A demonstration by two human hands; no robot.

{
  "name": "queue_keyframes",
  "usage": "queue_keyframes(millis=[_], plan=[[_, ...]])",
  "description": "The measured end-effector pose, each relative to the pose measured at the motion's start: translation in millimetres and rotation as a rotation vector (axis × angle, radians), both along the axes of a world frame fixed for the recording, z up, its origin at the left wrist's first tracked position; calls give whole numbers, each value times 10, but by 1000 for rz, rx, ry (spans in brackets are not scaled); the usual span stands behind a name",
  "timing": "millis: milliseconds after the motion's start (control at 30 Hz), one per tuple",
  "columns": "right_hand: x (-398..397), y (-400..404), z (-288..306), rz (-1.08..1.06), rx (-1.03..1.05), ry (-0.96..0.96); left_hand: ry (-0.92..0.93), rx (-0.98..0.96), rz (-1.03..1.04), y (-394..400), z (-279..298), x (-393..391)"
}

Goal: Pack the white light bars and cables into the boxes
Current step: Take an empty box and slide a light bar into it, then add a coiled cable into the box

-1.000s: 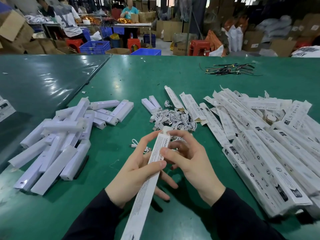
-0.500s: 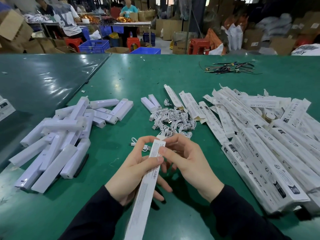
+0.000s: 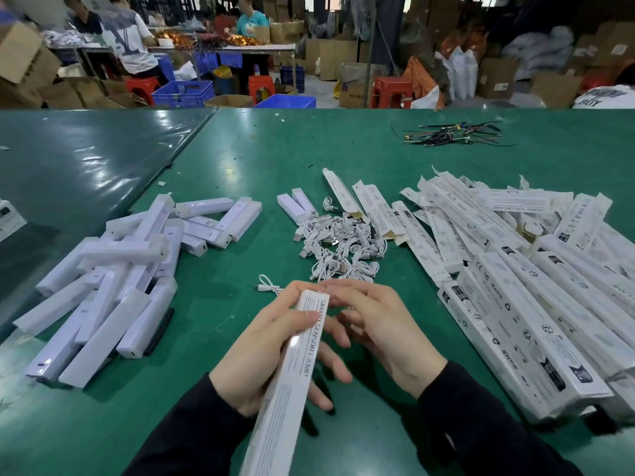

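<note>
I hold one long box (image 3: 295, 365) in my left hand (image 3: 261, 352), fingers curled around it, and its long axis runs from my body away toward the cable pile (image 3: 340, 247), with the far end just at my fingertips. My right hand (image 3: 381, 333) touches that far end with relaxed fingers; I cannot tell if it pinches the flap. The packed boxes (image 3: 536, 304) lie to my right, nearer this hand, so I judge the box goes there next.

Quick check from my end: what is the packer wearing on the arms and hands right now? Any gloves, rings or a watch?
Both arms are covered by plain dark, near-black long sleeves that end at the wrists. The left hand and the right hand are bare: no gloves, and no rings or watch that I can see. The sleeves show no logo, stripe or cuff marking.
</note>
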State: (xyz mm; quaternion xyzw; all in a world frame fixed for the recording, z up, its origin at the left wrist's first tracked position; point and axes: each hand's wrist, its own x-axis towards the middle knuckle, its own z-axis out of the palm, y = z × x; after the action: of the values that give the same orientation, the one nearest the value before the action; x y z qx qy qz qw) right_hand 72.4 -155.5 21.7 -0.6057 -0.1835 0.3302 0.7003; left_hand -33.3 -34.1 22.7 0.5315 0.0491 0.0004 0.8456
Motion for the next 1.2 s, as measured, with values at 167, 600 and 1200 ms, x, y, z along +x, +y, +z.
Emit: queue_keyframes(millis=[167, 600, 1200], plan=[[20, 1, -19, 107, -7, 76, 33, -180, -155, 57, 74, 57], [113, -47, 2, -91, -18, -44, 59, 139, -118, 51, -20, 6], [38, -46, 73, -78, 11, -66, 83, 49, -90, -7, 44, -10]])
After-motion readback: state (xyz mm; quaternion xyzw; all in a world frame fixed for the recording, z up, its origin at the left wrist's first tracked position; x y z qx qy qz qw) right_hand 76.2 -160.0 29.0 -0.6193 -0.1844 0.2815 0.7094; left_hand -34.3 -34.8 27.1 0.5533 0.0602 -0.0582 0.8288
